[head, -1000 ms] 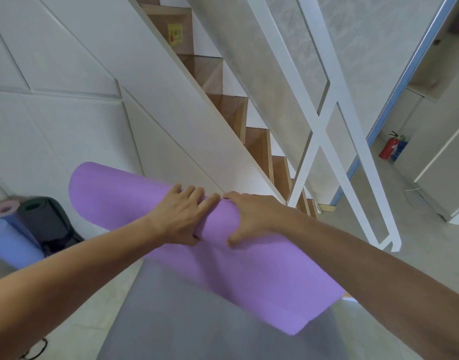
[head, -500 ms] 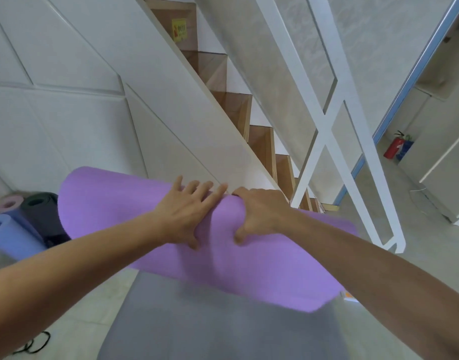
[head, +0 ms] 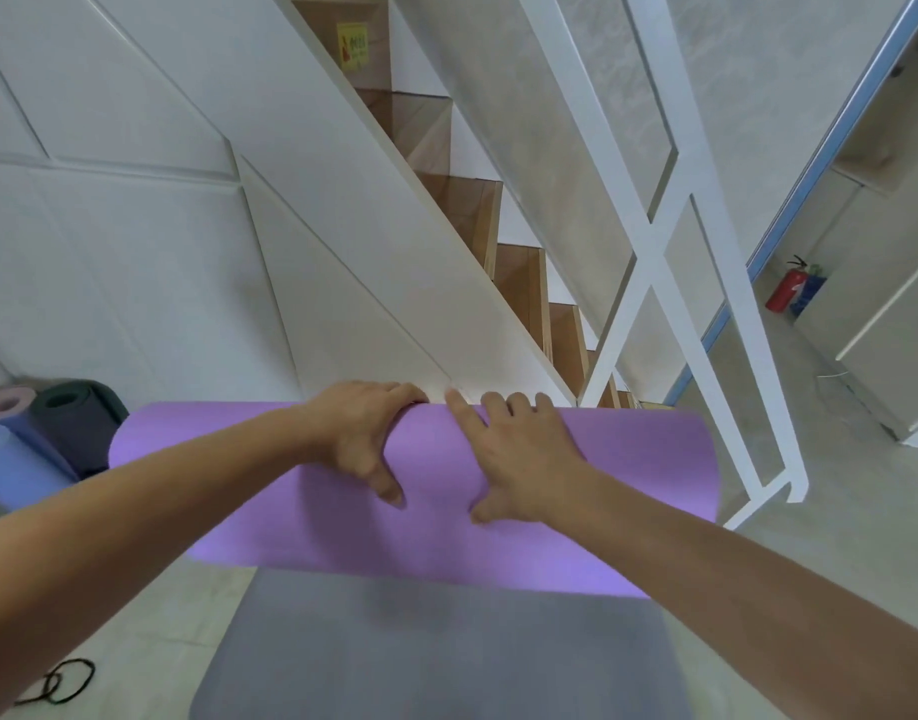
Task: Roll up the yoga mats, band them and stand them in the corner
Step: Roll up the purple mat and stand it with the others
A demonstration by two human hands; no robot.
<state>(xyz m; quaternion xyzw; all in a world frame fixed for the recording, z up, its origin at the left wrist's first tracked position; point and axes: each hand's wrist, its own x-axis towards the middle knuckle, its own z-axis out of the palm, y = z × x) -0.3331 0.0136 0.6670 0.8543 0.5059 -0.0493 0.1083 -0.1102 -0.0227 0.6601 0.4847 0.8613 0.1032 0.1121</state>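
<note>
We are gripping the purple mat (head: 628, 475): left hand (head: 363, 433) clamping fingers over its top, right hand (head: 519, 459) pressing with fingers spread, keeping the roll tight.

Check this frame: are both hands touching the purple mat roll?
Touching. The head view shows the left hand curled over the purple mat roll and the right hand pressed on top.
</note>
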